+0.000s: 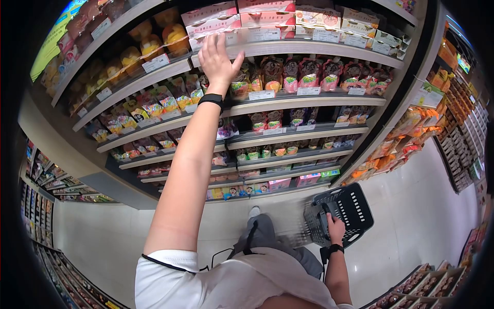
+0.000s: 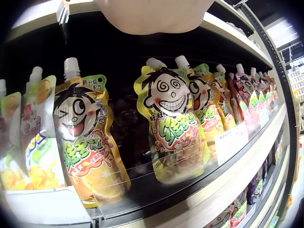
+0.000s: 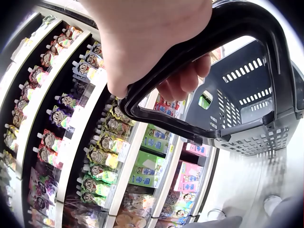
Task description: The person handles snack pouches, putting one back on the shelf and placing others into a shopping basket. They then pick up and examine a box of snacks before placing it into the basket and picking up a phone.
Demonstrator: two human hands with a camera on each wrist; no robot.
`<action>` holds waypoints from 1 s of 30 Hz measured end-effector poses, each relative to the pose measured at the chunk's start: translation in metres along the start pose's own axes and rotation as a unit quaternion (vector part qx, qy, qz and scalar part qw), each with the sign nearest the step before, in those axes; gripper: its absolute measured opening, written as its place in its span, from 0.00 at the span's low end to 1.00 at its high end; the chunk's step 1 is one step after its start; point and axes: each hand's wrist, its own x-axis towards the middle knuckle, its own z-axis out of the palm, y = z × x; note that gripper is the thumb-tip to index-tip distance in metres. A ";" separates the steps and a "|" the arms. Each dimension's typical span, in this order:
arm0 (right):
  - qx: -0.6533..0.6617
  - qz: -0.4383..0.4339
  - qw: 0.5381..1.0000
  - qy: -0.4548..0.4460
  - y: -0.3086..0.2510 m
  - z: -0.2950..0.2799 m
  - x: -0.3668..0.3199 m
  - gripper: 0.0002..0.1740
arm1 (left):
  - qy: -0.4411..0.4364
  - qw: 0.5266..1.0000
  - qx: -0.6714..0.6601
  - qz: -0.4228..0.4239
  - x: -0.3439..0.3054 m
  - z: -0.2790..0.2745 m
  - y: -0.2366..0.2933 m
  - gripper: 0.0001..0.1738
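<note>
My left hand (image 1: 218,61) is raised, fingers straight and thumb spread, over the shelf edge just below the stacked pink boxes (image 1: 213,26). In the left wrist view only a blurred part of that hand (image 2: 156,14) shows at the top. Below it stand spouted jelly pouches with cartoon faces, a yellow pouch (image 2: 173,128) and an orange pouch (image 2: 85,137) with a dark gap between them. Down at my side, my right hand (image 1: 335,229) grips the handle (image 3: 164,61) of a dark shopping basket (image 3: 244,80). Slotted walls of the basket show, and little of its inside.
Long shelf boards (image 1: 309,105) with price tags run across in front of me. Yellow-filled cups (image 1: 149,46) stand at upper left. Orange bags (image 1: 411,123) hang beyond the shelf's right end. My shoe (image 1: 254,211) is on the pale floor (image 1: 401,221) near the lowest shelf.
</note>
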 end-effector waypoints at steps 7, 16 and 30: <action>-0.006 -0.005 1.000 0.011 0.000 0.000 0.001 0.37 | 0.003 1.000 0.007 0.005 -0.002 0.002 -0.002 0.34; -0.001 0.005 1.000 0.004 0.005 0.005 0.004 0.37 | 0.010 1.000 0.002 0.003 -0.001 0.003 -0.001 0.33; 0.025 0.038 0.998 -0.049 0.000 -0.003 0.000 0.36 | -0.001 1.000 0.010 -0.001 0.002 -0.003 0.001 0.38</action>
